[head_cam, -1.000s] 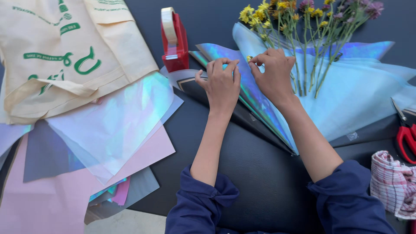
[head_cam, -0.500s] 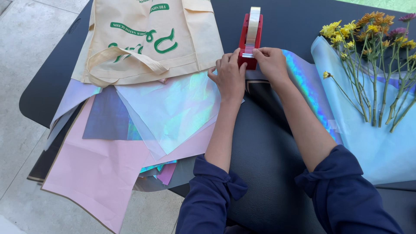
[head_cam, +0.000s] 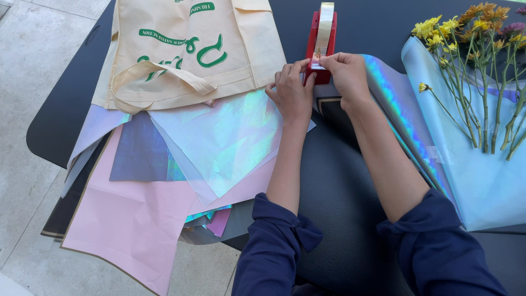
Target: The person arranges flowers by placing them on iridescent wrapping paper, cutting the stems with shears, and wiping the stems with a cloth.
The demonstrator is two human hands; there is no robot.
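Observation:
A red tape dispenser [head_cam: 322,33] with a roll of clear tape stands on the dark table [head_cam: 339,181]. My left hand [head_cam: 290,93] rests against the dispenser's base on its left side, thumb touching it. My right hand [head_cam: 345,71] pinches the tape end at the dispenser's front. To the right lie yellow and orange flowers [head_cam: 471,60] on pale blue wrapping paper [head_cam: 482,164] with an iridescent sheet [head_cam: 400,115] under its left edge.
A cream tote bag [head_cam: 186,49] with green print lies at the upper left. Below it spreads a pile of pink, iridescent and grey paper sheets [head_cam: 164,181], hanging over the table's left edge. Grey paving [head_cam: 27,109] is on the left.
Both hands left the wrapping paper by the flowers and moved left to the tape dispenser. The view swung left, so the flowers now sit at the right edge.

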